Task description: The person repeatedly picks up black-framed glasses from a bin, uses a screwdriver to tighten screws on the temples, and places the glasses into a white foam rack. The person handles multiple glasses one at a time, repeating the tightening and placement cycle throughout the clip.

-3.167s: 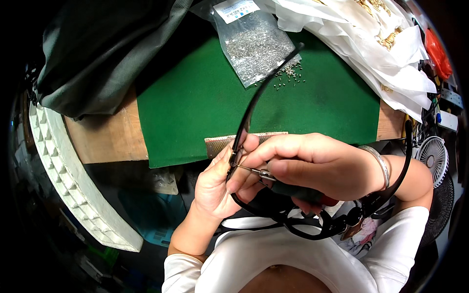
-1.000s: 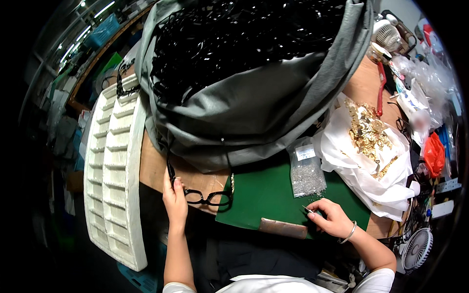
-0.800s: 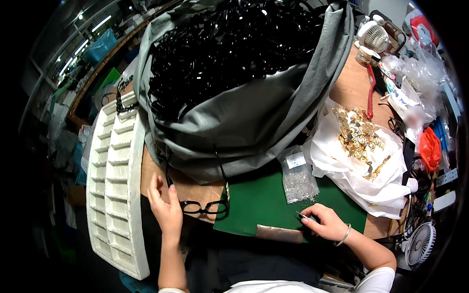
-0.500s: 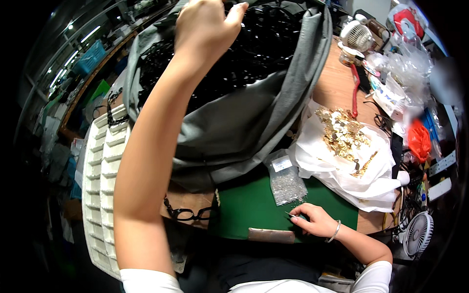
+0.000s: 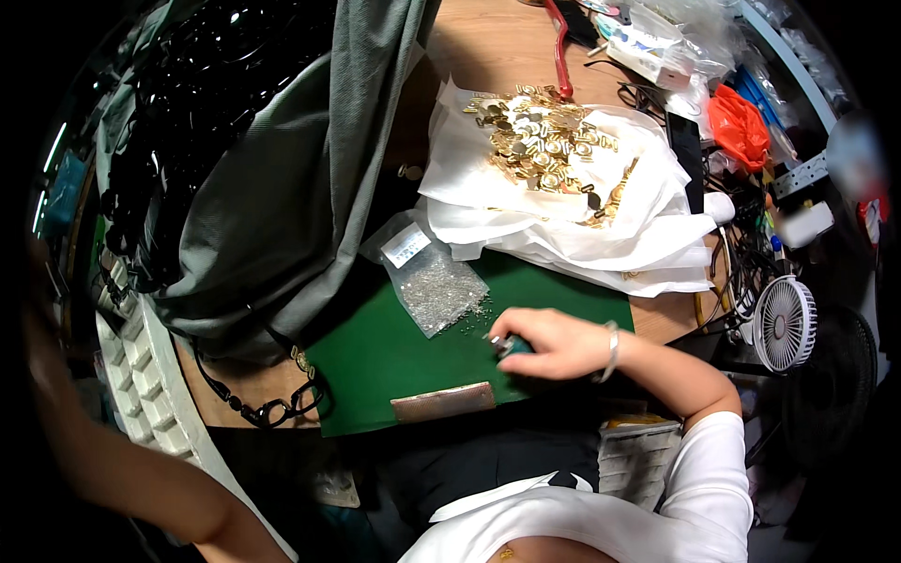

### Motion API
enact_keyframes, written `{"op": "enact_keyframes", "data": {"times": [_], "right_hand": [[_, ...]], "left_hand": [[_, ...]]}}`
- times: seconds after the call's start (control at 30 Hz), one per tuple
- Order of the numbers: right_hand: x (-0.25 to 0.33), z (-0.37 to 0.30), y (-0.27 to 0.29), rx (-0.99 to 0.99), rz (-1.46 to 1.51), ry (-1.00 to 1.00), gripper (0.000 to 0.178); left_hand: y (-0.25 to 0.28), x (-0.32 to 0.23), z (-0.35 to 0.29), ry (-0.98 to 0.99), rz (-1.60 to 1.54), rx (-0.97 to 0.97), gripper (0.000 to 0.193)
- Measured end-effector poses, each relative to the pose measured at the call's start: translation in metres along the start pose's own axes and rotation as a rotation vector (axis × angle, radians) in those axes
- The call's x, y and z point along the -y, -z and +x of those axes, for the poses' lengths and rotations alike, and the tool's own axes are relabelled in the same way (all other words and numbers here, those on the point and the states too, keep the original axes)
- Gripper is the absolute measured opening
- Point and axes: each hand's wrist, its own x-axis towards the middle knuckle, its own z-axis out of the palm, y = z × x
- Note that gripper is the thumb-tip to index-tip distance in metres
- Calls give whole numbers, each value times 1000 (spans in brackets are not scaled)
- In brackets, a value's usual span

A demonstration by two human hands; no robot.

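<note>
My right hand (image 5: 554, 344) is closed around a small tool (image 5: 511, 346) with a dark green body and a metal tip, above the green mat (image 5: 366, 375). Just beyond it lies a clear plastic bag (image 5: 432, 286) of tiny silvery parts, some spilled at its corner. A flat brownish bar (image 5: 443, 403) rests along the mat's front edge. My left forearm (image 5: 122, 469) reaches up the left side, and its hand is lost in the dark rim. A black frame like eyeglasses (image 5: 277, 411) lies at the mat's left edge.
A grey cloth sack (image 5: 253, 188) full of shiny black pieces (image 5: 202, 103) fills the left. Gold-coloured parts (image 5: 549, 150) lie on white wrapping (image 5: 554, 244). A white compartment tray (image 5: 155, 385) is far left. To the right are a small fan (image 5: 785, 324) and a red bag (image 5: 738, 129).
The view has swung right. My left arm has gone from over the sack to the left rim. My right hand has turned, showing the tool's green body.
</note>
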Motion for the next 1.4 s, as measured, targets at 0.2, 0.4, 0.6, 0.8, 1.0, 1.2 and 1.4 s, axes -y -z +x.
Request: {"op": "enact_keyframes", "data": {"times": [0.2, 0.4, 0.6, 0.8, 1.0, 1.2, 1.4], "right_hand": [[2, 44, 105, -765, -486, -166, 36], [-36, 74, 150, -681, -696, -350, 38], [4, 53, 131, -769, -368, -174, 30], [92, 13, 17, -156, 460, -299, 19], [91, 20, -23, -200, 396, 213, 15], [82, 28, -44, -263, 232, 289, 16], [84, 22, -43, -330, 414, 72, 34]], "left_hand": [[2, 8, -101, 619, -476, -3, 52], [-5, 37, -164, 657, -561, 110, 42], [-33, 53, -210, 686, -483, 304, 36], [-51, 62, -231, 521, -375, 510, 33], [-58, 52, -230, 478, -237, 442, 30], [-59, 50, -235, 427, -125, 445, 23], [-64, 53, -236, 337, -72, 421, 16]]}}
